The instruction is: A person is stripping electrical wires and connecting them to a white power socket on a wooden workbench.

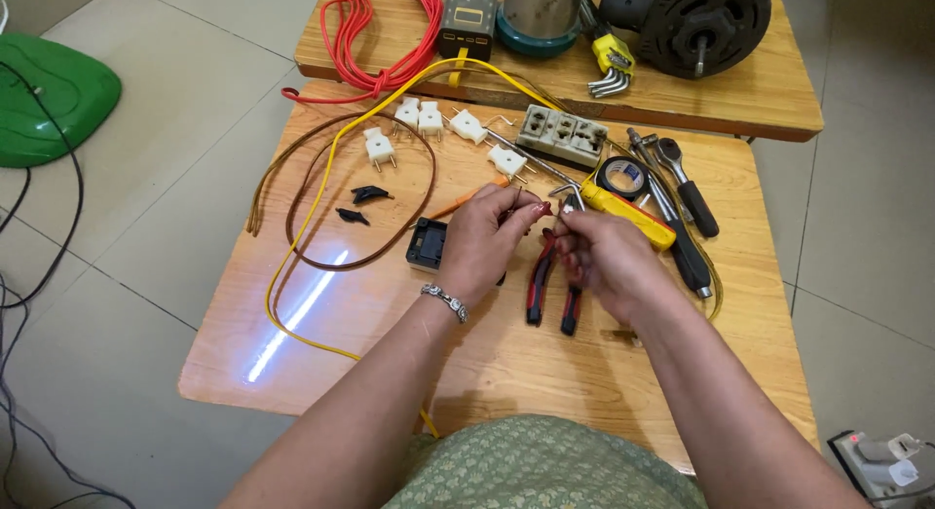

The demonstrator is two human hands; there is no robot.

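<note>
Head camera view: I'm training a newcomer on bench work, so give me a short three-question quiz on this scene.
1. True or false: the pliers with red and black handles lie under the hands.
2. How many white plugs lie on the table?
3. Which wrist wears the bracelet: A left, B right?

Key: 1 true; 2 five; 3 A, on the left hand, which meets the right hand over thin wire ends.

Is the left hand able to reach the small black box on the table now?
Probably yes. The small black box lies just beside the left hand with nothing between them, but the fingers pinch thin wires, so they must release first.
</note>
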